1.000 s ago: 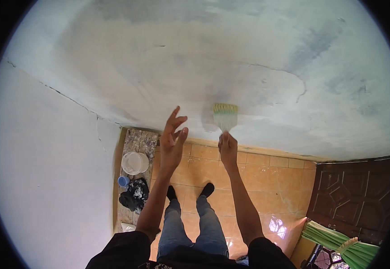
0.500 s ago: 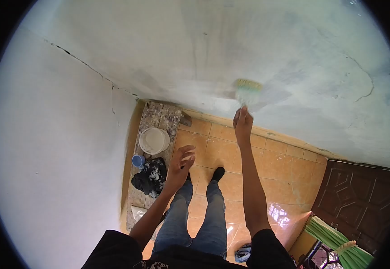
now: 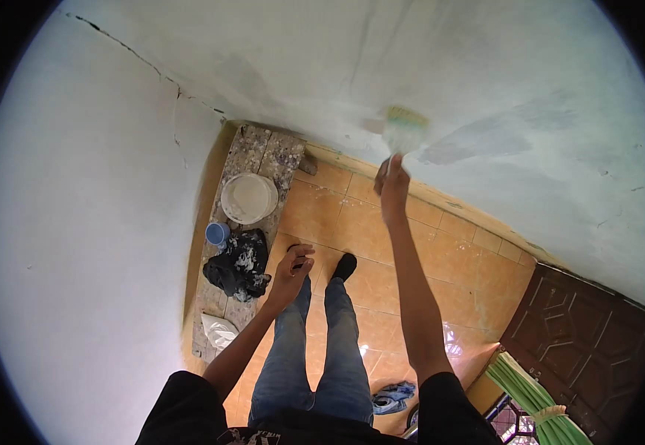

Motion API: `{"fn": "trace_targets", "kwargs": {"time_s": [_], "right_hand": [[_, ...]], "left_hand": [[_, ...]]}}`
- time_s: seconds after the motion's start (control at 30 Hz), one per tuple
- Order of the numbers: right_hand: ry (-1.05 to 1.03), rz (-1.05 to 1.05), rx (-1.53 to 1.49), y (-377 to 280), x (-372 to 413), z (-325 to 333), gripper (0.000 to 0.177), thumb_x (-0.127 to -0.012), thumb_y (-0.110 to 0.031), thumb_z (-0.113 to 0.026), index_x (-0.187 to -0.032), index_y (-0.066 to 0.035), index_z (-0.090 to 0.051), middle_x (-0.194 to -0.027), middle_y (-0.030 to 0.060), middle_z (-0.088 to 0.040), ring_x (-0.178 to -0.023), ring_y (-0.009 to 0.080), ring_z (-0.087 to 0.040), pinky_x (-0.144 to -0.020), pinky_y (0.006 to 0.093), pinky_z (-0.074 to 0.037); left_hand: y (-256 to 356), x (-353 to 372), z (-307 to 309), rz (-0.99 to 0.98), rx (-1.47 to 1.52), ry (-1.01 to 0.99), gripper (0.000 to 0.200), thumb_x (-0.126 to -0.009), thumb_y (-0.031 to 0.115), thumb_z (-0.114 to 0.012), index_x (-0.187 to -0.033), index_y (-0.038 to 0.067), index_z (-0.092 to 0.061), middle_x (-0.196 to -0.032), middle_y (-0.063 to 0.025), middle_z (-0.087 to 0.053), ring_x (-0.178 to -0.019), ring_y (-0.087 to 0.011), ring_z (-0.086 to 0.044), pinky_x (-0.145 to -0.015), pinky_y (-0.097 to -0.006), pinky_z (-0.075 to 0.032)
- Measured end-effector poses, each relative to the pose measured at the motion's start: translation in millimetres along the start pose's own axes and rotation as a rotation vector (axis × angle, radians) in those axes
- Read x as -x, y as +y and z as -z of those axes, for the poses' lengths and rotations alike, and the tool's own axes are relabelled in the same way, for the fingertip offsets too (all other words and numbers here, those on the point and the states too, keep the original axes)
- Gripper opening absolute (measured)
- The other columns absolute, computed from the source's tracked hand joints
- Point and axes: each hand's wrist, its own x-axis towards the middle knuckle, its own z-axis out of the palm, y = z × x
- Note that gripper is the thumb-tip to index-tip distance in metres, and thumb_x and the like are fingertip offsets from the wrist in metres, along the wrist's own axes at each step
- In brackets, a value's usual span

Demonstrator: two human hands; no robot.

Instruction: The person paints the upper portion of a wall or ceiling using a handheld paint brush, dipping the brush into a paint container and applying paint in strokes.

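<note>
A tied green curtain (image 3: 521, 386) hangs near a brown door (image 3: 578, 334)

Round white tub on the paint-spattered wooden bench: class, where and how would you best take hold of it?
Probably by the right-hand, floor-facing stretch of its rim, pinched inside and out from above. The round white tub stands upright with its mouth open, and nothing leans on that side, whereas the small blue cup sits close at its lower left.

A head-worn camera looks forward and steeply down from above the wearer's lower body, arms reaching up from the frame's bottom edge, the wall (image 3: 300, 59) filling the top, the tiled floor (image 3: 367, 230) farther below at center.
</note>
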Motion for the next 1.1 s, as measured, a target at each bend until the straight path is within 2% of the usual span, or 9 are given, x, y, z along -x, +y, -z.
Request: {"fn": "trace_targets", "kwargs": {"time_s": [0.1,0.4,0.5,0.57,0.6,0.7,0.8,0.87,1.1], "right_hand": [[0.058,-0.241,0.032,66,43,-6,0.054,-0.096,-0.058,-0.035,-0.067,-0.013,-0.04,-0.049,-0.0048,-0.031,-0.04,0.0055,-0.03,-0.038,0.0227,-0.024],[-0.319,0.006,0.316,94,119,-66,0.039,-0.1,-0.039,-0.043,-0.08,-0.007,-0.051,-0.052,-0.0035,-0.036,-0.045,0.0046,-0.036,-0.041,0.0234,-0.029],[-0.39,0.253,0.7,70,110,-95,0.037,-0.098,-0.035,-0.047,-0.096,0.0,-0.057,-0.056,0.0068,-0.052,-0.049,0.0166,-0.052,-0.046,0.0313,-0.04],[-0.511,0.204,0.862,41,103,-119,0.035,-0.096,-0.033,-0.049,-0.101,0.0,-0.059,-0.074,0.02,-0.06,-0.07,0.0321,-0.059,-0.061,0.0414,-0.046],[-0.568,0.178,0.944,33,100,-130,0.035,-0.095,-0.032,-0.049,-0.103,0.001,-0.059,-0.083,0.0267,-0.064,-0.081,0.0398,-0.063,-0.069,0.0464,-0.048],[-0.726,0.319,1.125,35,82,-163,0.036,-0.094,-0.032,-0.051,-0.107,0.001,-0.059,-0.079,0.0233,-0.065,-0.071,0.0396,-0.064,-0.065,0.046,-0.051],[-0.756,0.444,1.338,55,71,-194,0.036,-0.092,-0.033,-0.053,-0.102,0.0,-0.063,-0.082,0.0222,-0.066,-0.078,0.0383,-0.065,-0.07,0.0463,-0.052],[-0.815,0.384,1.456,65,62,-215,0.034,-0.091,-0.033,-0.054,-0.098,-0.001,-0.065,-0.086,0.022,-0.066,-0.082,0.0381,-0.065,-0.072,0.0463,-0.052],[-0.878,0.313,1.562,124,33,-247,0.028,-0.086,-0.027,-0.058,-0.09,-0.002,-0.069,-0.091,0.0211,-0.067,-0.085,0.0356,-0.066,-0.075,0.0448,-0.052]], "left_hand": [[-9,-5,5,0.001,0.035,0.086,0.029,-0.093,0.014,-0.058,-0.12,0.004,-0.053,-0.113,-0.0058,-0.058,-0.098,-0.015,-0.057,-0.08,-0.027,-0.046],[-16,-37,92,-0.32,-0.127,0.583,0.02,-0.092,0.009,-0.058,-0.111,0.003,-0.056,-0.095,-0.0016,-0.057,-0.081,-0.0086,-0.054,-0.07,-0.0227,-0.044],[-18,-58,122,-0.357,-0.151,0.836,0.018,-0.092,0.009,-0.059,-0.109,0.004,-0.057,-0.093,-0.0013,-0.057,-0.078,-0.0081,-0.053,-0.066,-0.0231,-0.044],[-28,-74,142,-0.357,-0.133,0.95,0.018,-0.092,0.01,-0.059,-0.109,0.004,-0.058,-0.095,-0.0022,-0.058,-0.077,-0.008,-0.053,-0.065,-0.0235,-0.044],[-34,-82,149,-0.364,-0.088,0.976,0.018,-0.092,0.01,-0.06,-0.109,0.003,-0.058,-0.096,-0.0028,-0.059,-0.077,-0.0082,-0.054,-0.065,-0.0239,-0.044],[-72,-109,165,-0.377,0.071,1.01,0.019,-0.091,0.011,-0.06,-0.108,0.003,-0.058,-0.099,-0.0045,-0.06,-0.077,-0.0092,-0.055,-0.064,-0.0249,-0.045],[-101,-118,172,-0.331,0.194,0.977,0.02,-0.091,0.011,-0.06,-0.109,0.002,-0.059,-0.1,-0.0053,-0.061,-0.077,-0.0109,-0.056,-0.065,-0.0258,-0.046],[-69,-100,171,-0.238,0.159,0.947,0.021,-0.091,0.011,-0.06,-0.109,0.002,-0.058,-0.099,-0.0051,-0.061,-0.078,-0.0118,-0.057,-0.068,-0.0262,-0.046],[-114,-100,163,-0.138,0.21,0.864,0.025,-0.09,0.012,-0.061,-0.114,0.003,-0.059,-0.096,-0.004,-0.061,-0.08,-0.0113,-0.057,-0.074,-0.0269,-0.046]]}}
